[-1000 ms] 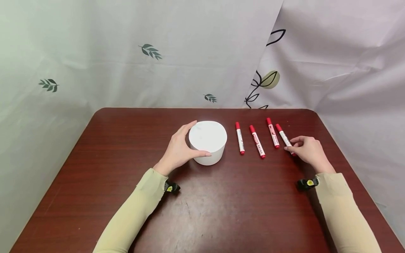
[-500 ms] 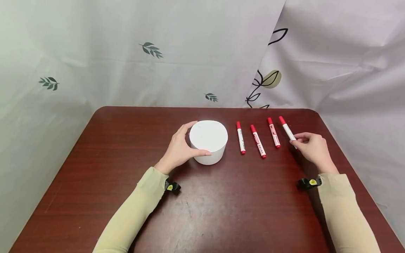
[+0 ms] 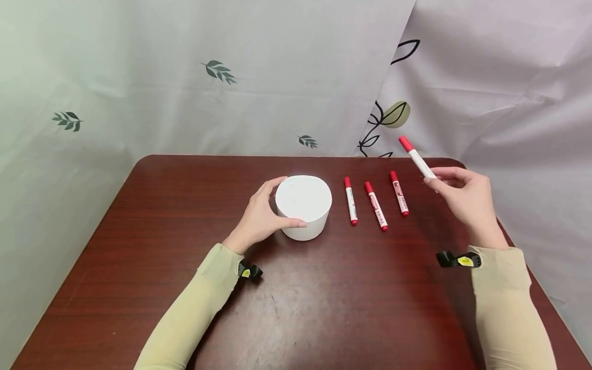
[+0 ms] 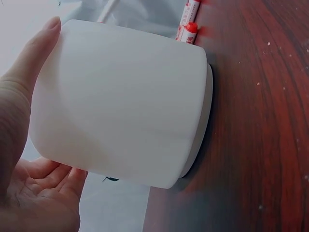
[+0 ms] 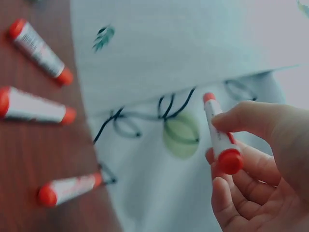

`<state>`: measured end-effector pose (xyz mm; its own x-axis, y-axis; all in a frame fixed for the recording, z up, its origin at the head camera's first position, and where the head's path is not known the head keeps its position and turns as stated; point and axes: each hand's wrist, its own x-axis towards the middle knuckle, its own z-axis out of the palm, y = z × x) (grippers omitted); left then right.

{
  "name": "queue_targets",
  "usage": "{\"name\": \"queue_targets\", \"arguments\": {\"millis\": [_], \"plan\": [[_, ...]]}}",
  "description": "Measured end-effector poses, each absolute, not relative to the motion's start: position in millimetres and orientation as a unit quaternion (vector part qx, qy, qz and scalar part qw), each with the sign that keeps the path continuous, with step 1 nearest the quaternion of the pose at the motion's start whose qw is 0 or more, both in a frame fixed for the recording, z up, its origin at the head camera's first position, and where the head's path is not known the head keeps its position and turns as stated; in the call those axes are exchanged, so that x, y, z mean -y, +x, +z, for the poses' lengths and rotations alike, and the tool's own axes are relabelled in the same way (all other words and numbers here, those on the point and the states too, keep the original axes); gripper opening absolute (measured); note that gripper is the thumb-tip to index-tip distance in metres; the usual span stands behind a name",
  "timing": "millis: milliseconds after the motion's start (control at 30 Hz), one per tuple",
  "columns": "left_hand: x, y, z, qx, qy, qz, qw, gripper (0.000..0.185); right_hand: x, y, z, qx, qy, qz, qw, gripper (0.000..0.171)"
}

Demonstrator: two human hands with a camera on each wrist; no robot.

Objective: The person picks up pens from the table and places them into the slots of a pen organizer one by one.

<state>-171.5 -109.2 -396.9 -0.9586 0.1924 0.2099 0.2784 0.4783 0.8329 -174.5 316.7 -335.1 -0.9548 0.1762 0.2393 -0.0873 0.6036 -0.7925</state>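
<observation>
The left hand (image 3: 261, 218) wraps the white cup (image 3: 303, 206) standing on the surface (image 3: 324, 298). Three markers (image 3: 375, 200) lie beside it, not yet picked up. The right hand (image 3: 467, 198) pinches a fourth marker (image 3: 417, 158), lifted clear.

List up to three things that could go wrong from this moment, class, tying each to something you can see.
1. The right hand pinches the marker near one end only, above the table; it might pivot and slip out.
2. Three markers lie loose near the cup; a low pass of the hand could knock or roll them.
3. The left hand grips the cup at one side only; a nudge from the right may tip it.
</observation>
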Motion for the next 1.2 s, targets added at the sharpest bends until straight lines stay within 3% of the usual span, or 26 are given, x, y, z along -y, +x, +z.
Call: {"name": "queue_targets", "arguments": {"millis": [367,600,900,1200], "plan": [[110.5,-171.5,-394.9,0.859,-0.137,-0.492,0.039,0.111,-266.4,-177.4,-309.9,0.774,0.044,0.603,0.191,0.025],[111.4,-172.5,-394.4,0.860,-0.143,-0.489,0.042,0.111,-226.8,-180.3,-292.7,0.678,0.121,0.699,0.192,0.030],[111.9,-173.5,-393.2,0.859,-0.146,-0.488,0.042,0.109,-177.0,-186.9,-292.6,0.671,0.206,0.699,0.140,0.022],[111.8,-174.3,-393.9,0.860,-0.151,-0.486,0.040,0.109,-153.9,-196.0,-323.9,0.761,0.205,0.612,0.063,0.027]]}}
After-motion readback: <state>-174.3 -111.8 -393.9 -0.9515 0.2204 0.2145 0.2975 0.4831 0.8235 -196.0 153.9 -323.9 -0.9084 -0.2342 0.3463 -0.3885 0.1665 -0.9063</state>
